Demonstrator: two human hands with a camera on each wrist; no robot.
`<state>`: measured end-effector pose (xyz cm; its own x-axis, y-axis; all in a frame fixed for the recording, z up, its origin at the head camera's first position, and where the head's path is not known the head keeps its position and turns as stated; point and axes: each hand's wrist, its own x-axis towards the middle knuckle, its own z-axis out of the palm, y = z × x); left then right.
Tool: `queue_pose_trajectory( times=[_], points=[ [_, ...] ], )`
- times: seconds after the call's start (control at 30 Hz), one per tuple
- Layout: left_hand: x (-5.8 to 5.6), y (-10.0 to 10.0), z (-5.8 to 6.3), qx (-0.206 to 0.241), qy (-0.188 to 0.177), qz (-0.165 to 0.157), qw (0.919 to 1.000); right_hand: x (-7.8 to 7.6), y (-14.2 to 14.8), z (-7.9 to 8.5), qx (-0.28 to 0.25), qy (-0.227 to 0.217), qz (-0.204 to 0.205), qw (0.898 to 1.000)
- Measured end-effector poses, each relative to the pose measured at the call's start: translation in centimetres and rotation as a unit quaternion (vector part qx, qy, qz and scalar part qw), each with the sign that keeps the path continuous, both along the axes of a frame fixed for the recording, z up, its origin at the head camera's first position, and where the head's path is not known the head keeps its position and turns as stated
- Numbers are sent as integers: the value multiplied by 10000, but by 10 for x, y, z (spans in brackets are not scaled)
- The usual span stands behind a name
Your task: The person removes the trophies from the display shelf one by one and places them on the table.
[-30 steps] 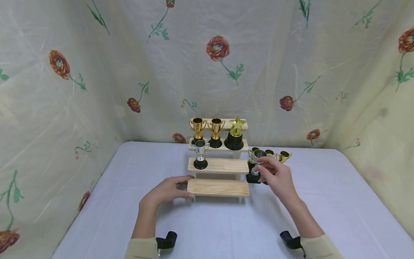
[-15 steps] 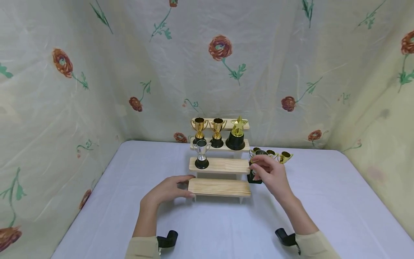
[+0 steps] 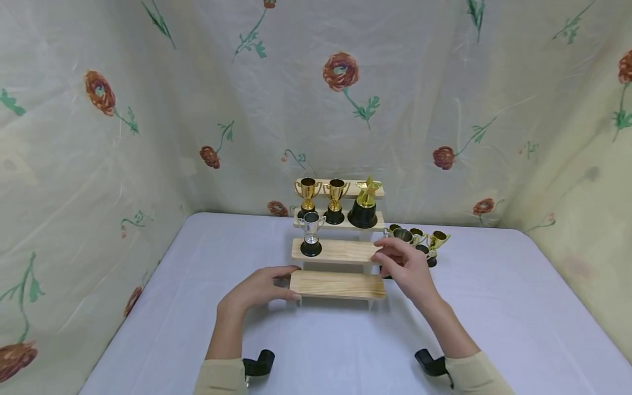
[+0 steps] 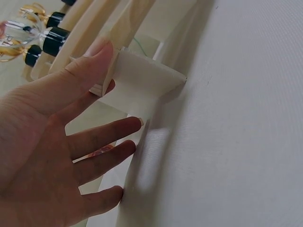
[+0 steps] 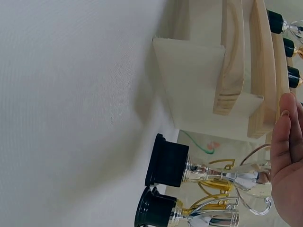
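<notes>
The big stuff hasn't budged: the pale wooden four-tier shelf with white supports (image 3: 338, 283) is standing on the white cloth-covered table (image 3: 494, 291). What's changed is the person's right hand (image 3: 407, 270), which has slid left from the shiny silver two-handled cup with a blocky black base (image 3: 402, 235) to the right end of the second tier from the front. The cup stayed put, upright on the table just beside the shelf. Looks like the shelf is getting the attention now, since the left hand (image 3: 258, 288) pinches the front tier's left end, other fingers spread.

Hard to make out: the right thumb and index are nearly together, but no telling if they're gripping the plank or nothing. The right wrist view cuts that hand off. It also blocks most of the silver cup from above, and the gold cups behind (image 3: 438, 239) overlap into a jumble.
</notes>
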<state>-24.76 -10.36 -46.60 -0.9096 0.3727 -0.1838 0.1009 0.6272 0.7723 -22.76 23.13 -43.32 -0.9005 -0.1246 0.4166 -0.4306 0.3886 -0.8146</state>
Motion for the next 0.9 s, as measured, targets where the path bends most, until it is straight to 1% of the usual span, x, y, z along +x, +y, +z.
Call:
queue_pose_trajectory(
  times=[0.13,0.27,0.33,0.47,0.6,0.73,0.9],
  points=[
    [0,1,1,1,-16,29,10000,-2,-3,0,-81,9,87,9999],
    [-1,1,0,8,-21,-2,10000,-2,-7,1,-16,16,112,9999],
    [-1,1,0,8,-11,-26,10000,-1,-10,5,6,26,142,9999],
    [0,2,0,2,-24,-18,10000,6,-18,18,-32,79,241,9997],
    [0,2,-1,-10,-43,18,10000,11,-25,29,42,56,214,9997],
    [-1,2,-1,-15,-26,19,10000,13,-30,35,156,85,140,9997],
    [-1,2,-2,-10,-14,8,10000,12,-35,38,198,123,172,9996]
  ],
)
